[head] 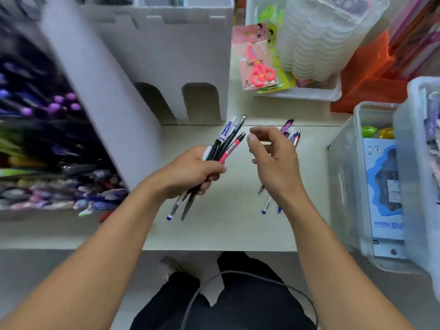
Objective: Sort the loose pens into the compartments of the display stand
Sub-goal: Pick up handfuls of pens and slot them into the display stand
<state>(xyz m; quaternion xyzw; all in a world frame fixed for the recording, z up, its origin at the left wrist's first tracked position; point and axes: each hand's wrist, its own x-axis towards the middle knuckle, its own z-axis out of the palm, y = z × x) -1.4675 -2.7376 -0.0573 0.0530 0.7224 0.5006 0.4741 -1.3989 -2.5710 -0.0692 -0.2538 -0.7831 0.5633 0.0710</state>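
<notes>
Gripping a fanned bunch of loose pens, black, white-and-blue and one pink-red barrel, the left hand has its fingers curled round their middles, tips pointing up and away, lower ends sticking out below the fist over the pale beige tabletop. Right hand hovers just beside it, apart from the bunch, fingers loosely bent with thumb and forefinger near each other but holding nothing that shows. A second group of purple, pink and blue pens lies on the table partly hidden behind that hand, ends poking out above and below it (count unclear).

White cardboard display stand stands at the back left with two arched cut-outs at its base; its slanted compartments on the far left are packed with purple, blue and mixed pens, blurred. To the right of the stand a pink carded pack of red child scissors leans in a shallow white tray next to a stack of clear plastic containers. Orange mesh bag sits behind. Clear plastic bin at the right edge holds a blue-and-white boxed item. Dark trousers and a grey cable show below the table edge
</notes>
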